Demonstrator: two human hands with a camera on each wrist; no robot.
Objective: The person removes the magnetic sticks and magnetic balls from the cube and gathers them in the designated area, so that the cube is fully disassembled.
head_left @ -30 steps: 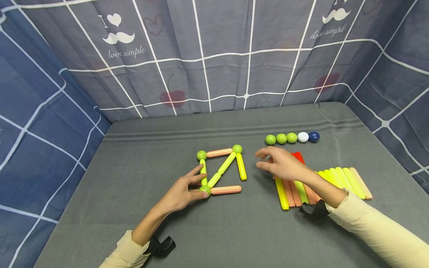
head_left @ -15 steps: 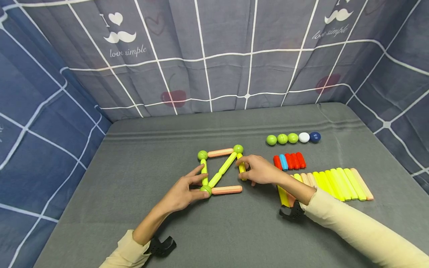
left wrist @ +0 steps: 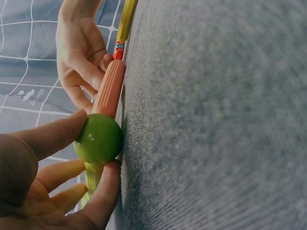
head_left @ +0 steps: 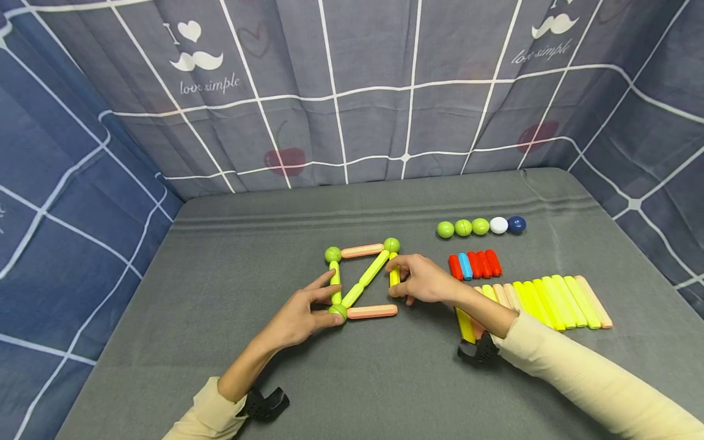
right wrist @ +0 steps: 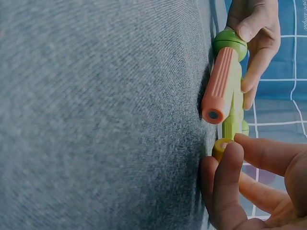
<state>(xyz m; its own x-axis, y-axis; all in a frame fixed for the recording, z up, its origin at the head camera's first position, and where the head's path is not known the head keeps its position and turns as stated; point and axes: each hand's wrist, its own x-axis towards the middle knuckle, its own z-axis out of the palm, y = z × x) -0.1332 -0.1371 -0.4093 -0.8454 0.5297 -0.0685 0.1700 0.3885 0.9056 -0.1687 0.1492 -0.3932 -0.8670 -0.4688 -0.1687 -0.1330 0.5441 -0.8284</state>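
Note:
Green balls and ridged magnetic sticks form a flat frame on the grey cloth. My left hand point(head_left: 297, 318) pinches the near-left green ball point(left wrist: 100, 139) between thumb and finger, its other fingers by the left yellow-green stick point(head_left: 335, 282). From that ball an orange stick point(head_left: 371, 312) runs right, its right end free. A diagonal of yellow-green sticks point(head_left: 365, 278) links it to the far-right ball point(head_left: 392, 245). My right hand point(head_left: 426, 280) pinches a yellow stick point(head_left: 394, 276) that hangs off that far-right ball. Another orange stick point(head_left: 362, 251) joins the far-right ball to the far-left ball point(head_left: 332, 255).
Right of the frame lie a row of balls point(head_left: 480, 227), short red sticks point(head_left: 486, 264) with a blue one point(head_left: 465, 266), and a row of long yellow and orange sticks point(head_left: 555, 302), partly under my right forearm. A checked curtain point(head_left: 363, 122) stands behind.
My right hand has come left from above the loose sticks and taken hold of the yellow stick. That stick's near end has swung slightly left. My left hand stays on its ball.

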